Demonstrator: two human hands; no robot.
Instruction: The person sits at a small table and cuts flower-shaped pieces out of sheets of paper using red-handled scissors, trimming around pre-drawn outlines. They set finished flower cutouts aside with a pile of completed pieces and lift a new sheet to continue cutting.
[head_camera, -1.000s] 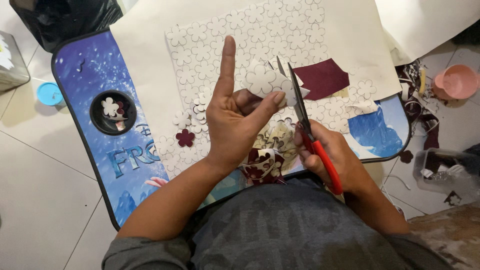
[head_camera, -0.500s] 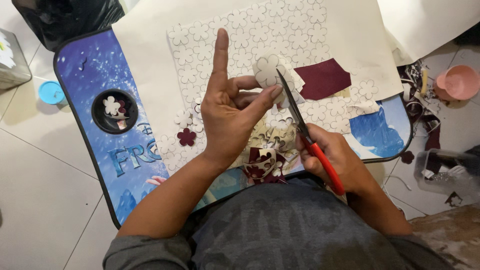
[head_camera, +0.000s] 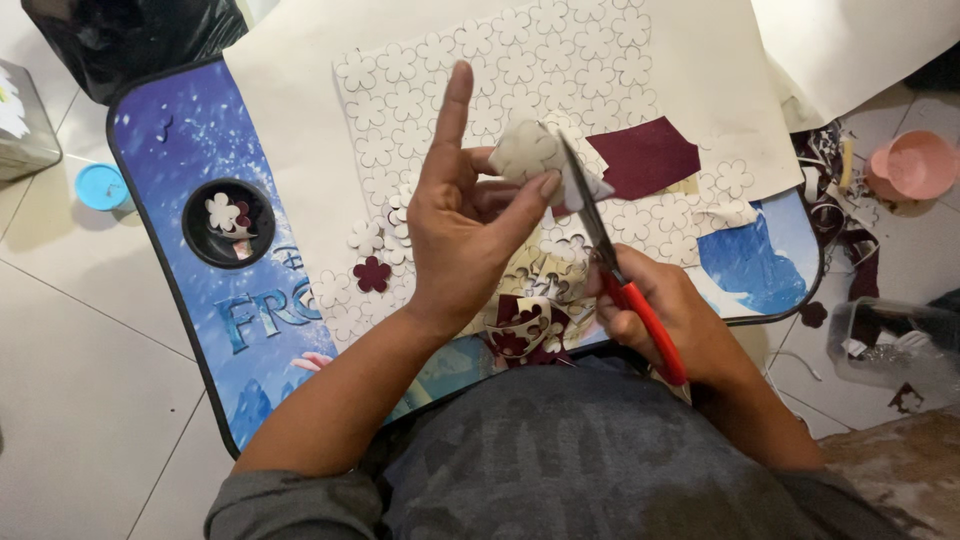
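While pinching a cream foam piece (head_camera: 525, 150), left hand (head_camera: 465, 235); right hand (head_camera: 665, 315) gripping red-handled scissors (head_camera: 615, 265).

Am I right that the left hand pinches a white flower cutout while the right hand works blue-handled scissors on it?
Not quite: the head view shows the scissors have red handles, not blue. The left hand does pinch the white flower cutout, and the right hand works the scissors.

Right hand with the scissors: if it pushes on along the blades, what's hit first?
Likely the white flower cutout pinched in the left hand: the scissors in the right hand point up at it, blades at its edge. Depth unclear.
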